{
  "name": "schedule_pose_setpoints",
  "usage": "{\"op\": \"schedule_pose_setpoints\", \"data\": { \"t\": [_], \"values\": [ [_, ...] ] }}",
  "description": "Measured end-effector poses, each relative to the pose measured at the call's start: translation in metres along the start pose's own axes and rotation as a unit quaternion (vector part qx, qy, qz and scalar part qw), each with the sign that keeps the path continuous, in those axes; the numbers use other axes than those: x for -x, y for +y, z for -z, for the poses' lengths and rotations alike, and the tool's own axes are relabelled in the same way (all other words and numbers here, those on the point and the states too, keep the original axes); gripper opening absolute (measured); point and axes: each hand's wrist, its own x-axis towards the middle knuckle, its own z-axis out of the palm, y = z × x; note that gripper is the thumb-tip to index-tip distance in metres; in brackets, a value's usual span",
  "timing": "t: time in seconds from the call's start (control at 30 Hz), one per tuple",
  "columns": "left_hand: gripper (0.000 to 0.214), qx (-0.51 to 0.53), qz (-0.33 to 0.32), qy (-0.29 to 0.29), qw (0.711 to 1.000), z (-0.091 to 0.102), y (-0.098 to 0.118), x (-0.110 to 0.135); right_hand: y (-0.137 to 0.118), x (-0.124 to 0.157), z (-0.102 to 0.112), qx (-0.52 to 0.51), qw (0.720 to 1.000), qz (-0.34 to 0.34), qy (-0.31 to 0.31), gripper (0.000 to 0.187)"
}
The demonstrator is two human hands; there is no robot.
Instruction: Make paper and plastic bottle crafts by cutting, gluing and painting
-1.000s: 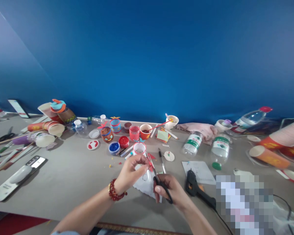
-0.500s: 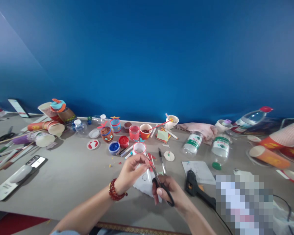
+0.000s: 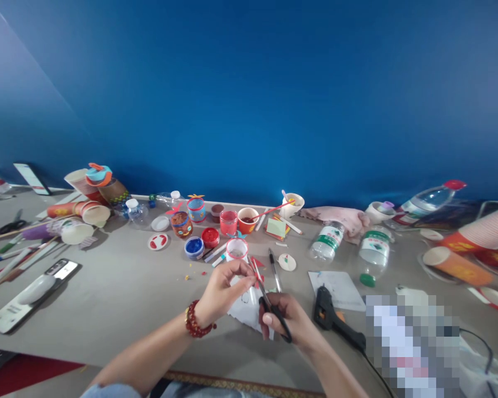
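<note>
My right hand (image 3: pixel 288 315) is wrapped around the black handles of a pair of scissors (image 3: pixel 279 319), whose blades point up and left toward my left fingertips. With thumb and fingers pinched, my left hand (image 3: pixel 228 284) holds a small red piece at the blade tips; it looks like paper, and most of it is hidden. A red beaded bracelet (image 3: pixel 197 320) circles my left wrist. Under both hands lies a white sheet (image 3: pixel 249 318) with drawn marks. Just beyond my left hand stands a clear cup with a red rim (image 3: pixel 236 250). Red scraps lie beside the blades.
Open pots of blue paint (image 3: pixel 194 247) and red paint (image 3: pixel 210 237) stand ahead. A black pen (image 3: pixel 274 270) lies beyond my right hand. To the right are a hot glue gun (image 3: pixel 330 315) with its cord and plastic bottles (image 3: pixel 330 240). A phone (image 3: pixel 35 296) lies left.
The scissors' handles have come closer together, and the blades have closed near the red piece. My left hand keeps its pinch in nearly the same place.
</note>
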Motion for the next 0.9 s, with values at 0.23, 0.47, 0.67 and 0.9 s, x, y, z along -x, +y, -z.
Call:
{"op": "schedule_pose_setpoints", "data": {
  "t": [0.23, 0.47, 0.67, 0.9],
  "values": [
    [0.017, -0.037, 0.000, -0.001, 0.999, 0.0009, 0.0000, 0.0000, 0.0043, -0.0024, 0.0029, 0.001, 1.000, -0.006, -0.009, 0.062],
    [0.013, -0.084, 0.000, 0.007, 0.996, 0.0011, 0.0001, 0.0008, 0.0029, -0.0029, 0.0021, 0.025, 1.000, -0.010, 0.006, 0.061],
    [0.010, -0.108, 0.005, 0.016, 0.994, -0.0002, 0.0039, 0.0016, 0.0056, -0.0044, 0.0024, 0.040, 0.999, -0.002, 0.021, 0.058],
    [0.007, -0.132, -0.010, 0.009, 0.991, 0.0014, 0.0062, 0.0021, 0.0070, -0.0044, 0.0010, 0.018, 1.000, -0.013, 0.019, 0.059]
  ]
}}
